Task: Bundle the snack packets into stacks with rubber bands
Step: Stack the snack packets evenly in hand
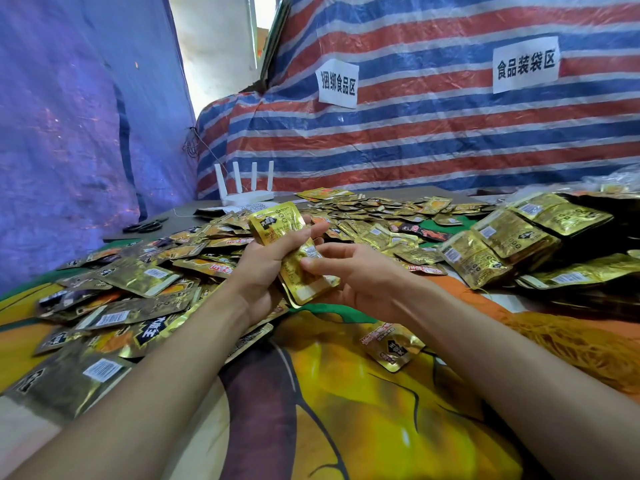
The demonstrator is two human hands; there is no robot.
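- Gripping a stack of packets (277, 225), the left hand (270, 261) has its fingers curled round the gold foil, and the stack stands tilted above the middle of the bench.
- The right hand (356, 277) pinches the lower end of the same stack, thumb on top and fingers underneath.
- Both forearms reach in from the near edge over a printed cloth (346, 417). This stretch of cloth in front of the hands is the widest open room.
- A single packet (393, 344) lies alone on the cloth, just under the right wrist and apart from the rest.
- Loose packets (138, 289) spread in a heap from the near left edge up to the hands and on across the far middle, overlapping one another.
- Tidier piles (502, 244) sit on the right, near the right hand but not touching it. I cannot tell whether they are banded.
- Orange netting (571, 341), perhaps a mesh sack, lies along the right edge beside the right forearm.
- At the far left the bare grey bench (187, 216) shows, with black scissors (145, 225) near its left edge and a white router (242, 192) behind the heap.
- A striped tarp (415, 140) closes the far side and a blue tarp (69, 133) closes the left, both close to the bench edges.
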